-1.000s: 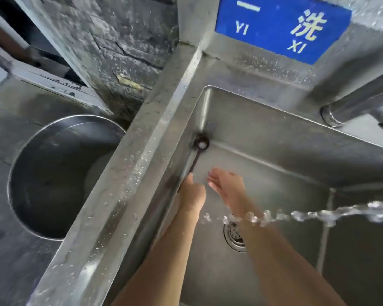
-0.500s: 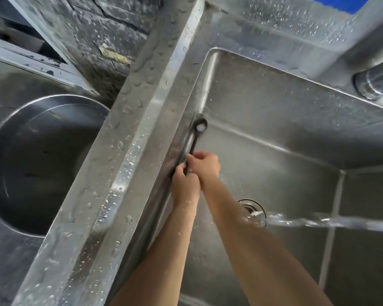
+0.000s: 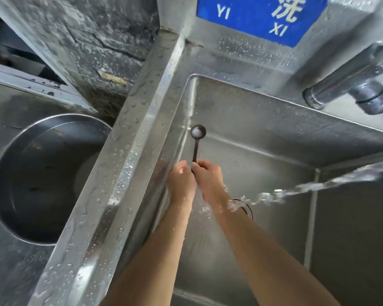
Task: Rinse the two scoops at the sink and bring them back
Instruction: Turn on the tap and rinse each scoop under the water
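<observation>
A dark long-handled scoop (image 3: 196, 142) points away from me inside the steel sink (image 3: 263, 133), its round bowl holding water. My left hand (image 3: 180, 182) and my right hand (image 3: 208, 177) are pressed together, both closed around the scoop's handle near the sink's left wall. I can make out only one scoop; whether a second lies within the hands is hidden. A stream of water (image 3: 318, 186) crosses from the right and splashes on my right wrist.
The tap (image 3: 349, 85) juts out at the upper right. A drain (image 3: 245, 208) lies under my right forearm. A large round steel pot (image 3: 42, 180) stands left of the wet sink rim (image 3: 124, 173). A blue sign (image 3: 259, 16) is on the back wall.
My right hand came over from the water stream and closed on the handle beside my left hand. The scoop now stands away from the sink's left wall. The camera tilted down, then back up.
</observation>
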`<act>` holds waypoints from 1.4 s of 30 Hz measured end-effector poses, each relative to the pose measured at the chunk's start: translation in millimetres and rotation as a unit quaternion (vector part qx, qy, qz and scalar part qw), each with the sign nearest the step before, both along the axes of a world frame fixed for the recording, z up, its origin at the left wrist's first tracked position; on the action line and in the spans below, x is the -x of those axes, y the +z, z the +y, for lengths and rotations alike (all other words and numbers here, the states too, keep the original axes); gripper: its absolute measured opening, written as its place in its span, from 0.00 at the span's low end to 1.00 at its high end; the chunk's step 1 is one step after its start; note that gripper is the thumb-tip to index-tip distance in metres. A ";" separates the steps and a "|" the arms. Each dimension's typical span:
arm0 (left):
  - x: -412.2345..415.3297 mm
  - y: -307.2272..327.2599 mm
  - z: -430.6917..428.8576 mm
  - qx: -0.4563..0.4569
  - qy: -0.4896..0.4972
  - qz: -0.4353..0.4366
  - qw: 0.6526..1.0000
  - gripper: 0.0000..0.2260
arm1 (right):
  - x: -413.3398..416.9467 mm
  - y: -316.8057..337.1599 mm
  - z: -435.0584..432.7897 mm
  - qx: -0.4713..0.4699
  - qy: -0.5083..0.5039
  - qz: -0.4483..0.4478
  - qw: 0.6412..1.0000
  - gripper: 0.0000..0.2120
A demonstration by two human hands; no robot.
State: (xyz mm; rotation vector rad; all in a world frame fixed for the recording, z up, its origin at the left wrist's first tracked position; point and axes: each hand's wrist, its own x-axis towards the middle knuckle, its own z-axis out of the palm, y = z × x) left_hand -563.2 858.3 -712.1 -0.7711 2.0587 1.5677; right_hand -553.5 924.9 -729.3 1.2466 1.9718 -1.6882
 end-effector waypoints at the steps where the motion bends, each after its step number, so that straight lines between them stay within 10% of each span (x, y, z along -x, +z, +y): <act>1: 0.6 7.5 3.7 -0.004 -0.007 0.003 1.000 0.14 | -5.5 9.3 1.1 0.008 0.004 0.013 1.000 0.15; 8: -18.8 66.1 31.5 -0.050 -0.064 0.005 0.997 0.08 | -53.5 84.5 20.2 0.168 -0.071 0.045 0.982 0.13; 12: -36.9 105.4 38.8 -0.076 -0.064 0.011 0.995 0.07 | -94.9 122.6 26.6 0.056 -0.026 0.041 0.997 0.09; 42: -122.3 303.8 18.4 -0.106 -0.160 0.021 0.981 0.05 | -192.3 309.3 21.5 0.112 -0.077 0.161 0.978 0.18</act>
